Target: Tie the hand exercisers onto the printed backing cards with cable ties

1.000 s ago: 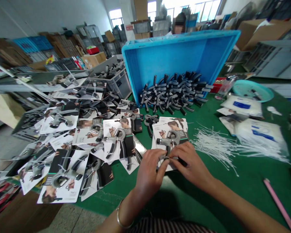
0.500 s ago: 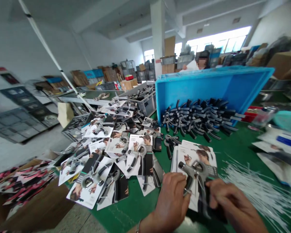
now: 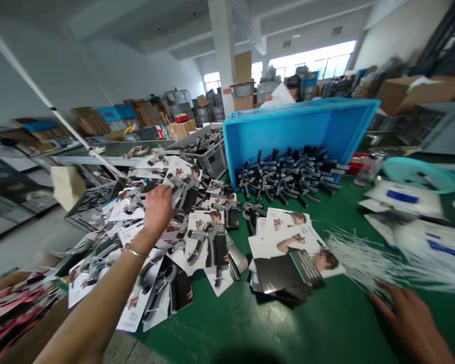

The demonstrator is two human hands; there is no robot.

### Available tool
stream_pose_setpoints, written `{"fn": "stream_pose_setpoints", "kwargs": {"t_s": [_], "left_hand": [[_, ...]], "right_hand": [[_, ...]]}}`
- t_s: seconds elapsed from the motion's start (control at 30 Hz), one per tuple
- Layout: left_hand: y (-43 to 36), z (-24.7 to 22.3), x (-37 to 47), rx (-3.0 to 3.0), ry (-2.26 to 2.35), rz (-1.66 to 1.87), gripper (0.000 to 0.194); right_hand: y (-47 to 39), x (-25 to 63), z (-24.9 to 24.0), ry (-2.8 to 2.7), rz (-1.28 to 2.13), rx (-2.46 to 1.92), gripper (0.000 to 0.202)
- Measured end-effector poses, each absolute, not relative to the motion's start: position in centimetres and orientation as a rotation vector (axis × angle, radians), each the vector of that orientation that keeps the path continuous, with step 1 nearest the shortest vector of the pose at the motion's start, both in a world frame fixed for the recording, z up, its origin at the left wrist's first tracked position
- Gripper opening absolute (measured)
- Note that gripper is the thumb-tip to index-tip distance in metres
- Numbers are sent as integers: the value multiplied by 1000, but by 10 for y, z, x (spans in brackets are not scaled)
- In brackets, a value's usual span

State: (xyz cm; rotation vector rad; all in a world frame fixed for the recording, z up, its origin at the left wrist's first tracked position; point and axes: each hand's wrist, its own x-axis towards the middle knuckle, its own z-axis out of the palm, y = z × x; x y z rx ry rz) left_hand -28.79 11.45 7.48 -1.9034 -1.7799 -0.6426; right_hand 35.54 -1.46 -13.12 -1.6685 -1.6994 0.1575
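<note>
1 gray-and-black hand grip (image 3: 181, 191), tied on its printed card (image 3: 173, 168), tops the heap (image 3: 208, 237), left hand (image 3: 159, 206) right against it! Right hand (image 3: 405, 311)'s beside white ties (image 3: 364, 255); can't tell either hand's hold.

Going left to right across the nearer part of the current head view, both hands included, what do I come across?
Pink-and-black items → bracelet → left hand → stack of printed cards → right hand. White cable ties overlap the right hand's span, so they are left out.
</note>
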Motion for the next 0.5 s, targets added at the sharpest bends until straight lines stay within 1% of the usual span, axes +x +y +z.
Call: {"fn": "stream_pose_setpoints", "kwargs": {"t_s": [0.07, 0.13, 0.2, 0.27, 0.33, 0.4, 0.47, 0.5], "left_hand": [[113, 67, -268, -1896, -1737, -709, 37], [97, 56, -225, -2015, -1598, -850, 41], [76, 41, -171, -2344, -1519, -906, 34], [64, 25, -121, -2682, -1494, -825, 29], [66, 12, -88, -2756, -1653, -749, 31], [80, 4, -76, -2839, -1890, -704, 33], [94, 3, -80, -2912, -2127, -777, 29], [97, 5, -84, -2911, -2242, -886, 28]], "right_hand": [[-10, 346, -128, -1759, 181, -1807, 42], [0, 338, -120, -1839, 181, -1880, 45], [11, 332, -111, -1948, 139, -1950, 41], [20, 328, -102, -2064, 99, -1966, 37], [26, 326, -93, -2131, 56, -1959, 34], [29, 327, -84, -2167, 13, -1950, 32], [28, 331, -75, -2196, -51, -1927, 32], [27, 333, -71, -2194, -85, -1910, 34]]}}
